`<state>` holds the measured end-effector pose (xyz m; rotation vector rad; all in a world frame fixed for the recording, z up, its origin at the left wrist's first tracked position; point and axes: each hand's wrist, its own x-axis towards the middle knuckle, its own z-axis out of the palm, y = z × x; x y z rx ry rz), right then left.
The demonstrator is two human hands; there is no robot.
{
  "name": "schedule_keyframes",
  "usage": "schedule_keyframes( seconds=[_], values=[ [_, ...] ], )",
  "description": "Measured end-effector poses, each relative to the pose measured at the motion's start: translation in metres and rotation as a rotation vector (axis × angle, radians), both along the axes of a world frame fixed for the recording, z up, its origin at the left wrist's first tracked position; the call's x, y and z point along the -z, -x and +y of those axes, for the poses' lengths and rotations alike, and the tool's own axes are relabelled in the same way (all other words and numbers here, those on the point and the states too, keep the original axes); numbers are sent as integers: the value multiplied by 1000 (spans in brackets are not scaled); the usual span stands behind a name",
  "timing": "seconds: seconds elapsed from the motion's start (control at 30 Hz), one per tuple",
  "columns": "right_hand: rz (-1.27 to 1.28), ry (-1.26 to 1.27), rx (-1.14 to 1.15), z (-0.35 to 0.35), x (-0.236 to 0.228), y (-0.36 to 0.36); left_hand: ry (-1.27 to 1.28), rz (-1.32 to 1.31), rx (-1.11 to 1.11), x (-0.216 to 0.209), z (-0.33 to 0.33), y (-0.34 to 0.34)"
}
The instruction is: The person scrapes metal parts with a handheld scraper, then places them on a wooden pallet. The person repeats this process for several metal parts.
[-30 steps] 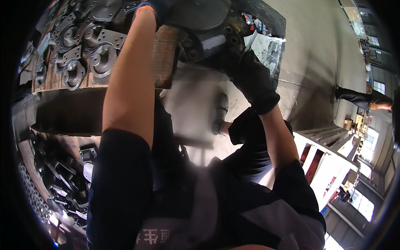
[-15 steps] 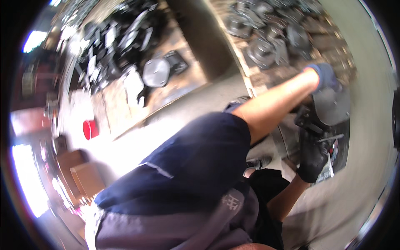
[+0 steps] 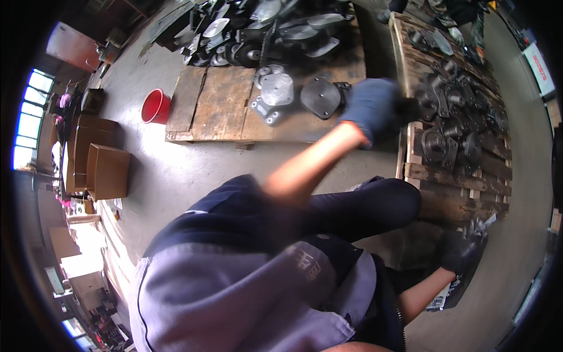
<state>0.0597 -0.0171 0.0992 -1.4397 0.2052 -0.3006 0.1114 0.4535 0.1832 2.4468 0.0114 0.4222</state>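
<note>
My left hand (image 3: pixel 370 108), in a blue glove, reaches forward over the gap between two pallets. It is smeared by motion. A dark metal part (image 3: pixel 406 110), also blurred, is at its fingers and appears gripped. Just left of it, a flanged plate (image 3: pixel 319 98) and a pale plate on a bracket (image 3: pixel 275 89) lie on the left wooden pallet (image 3: pixel 223 111). My right hand (image 3: pixel 459 252), in a black glove, is low at the right above a dark box-like thing. Its fingers look closed, with a thin silvery piece (image 3: pixel 484 224) sticking out past them.
A heap of dark metal parts (image 3: pixel 252 47) covers the left pallet's far side. More castings (image 3: pixel 448 111) sit on the slatted right pallet (image 3: pixel 457 176). A red bucket (image 3: pixel 156 107) and cardboard boxes (image 3: pixel 108 170) stand at left. Another person's legs (image 3: pixel 475 29) show at far right.
My left hand has swung left from beside my right hand toward the left pallet. The round-plated part no longer lies above my right hand. My view has turned right.
</note>
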Motion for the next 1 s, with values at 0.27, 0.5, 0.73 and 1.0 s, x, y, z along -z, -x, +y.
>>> schedule_keyframes(
  seconds=[0.27, 0.5, 0.73, 1.0],
  values=[
    [180, 210, 104, 73, -48, 50, -205, 577, -470, 29, 182, 97],
    [173, 653, 189, 29, -38, 64, -446, 515, -220, 185, 395, 146],
    [206, 740, -16, -46, -16, 70, -44, 734, -207, 184, 467, 106],
    [267, 232, 309, -65, -31, 92, -123, 741, -348, 239, 512, 76]
  ],
)
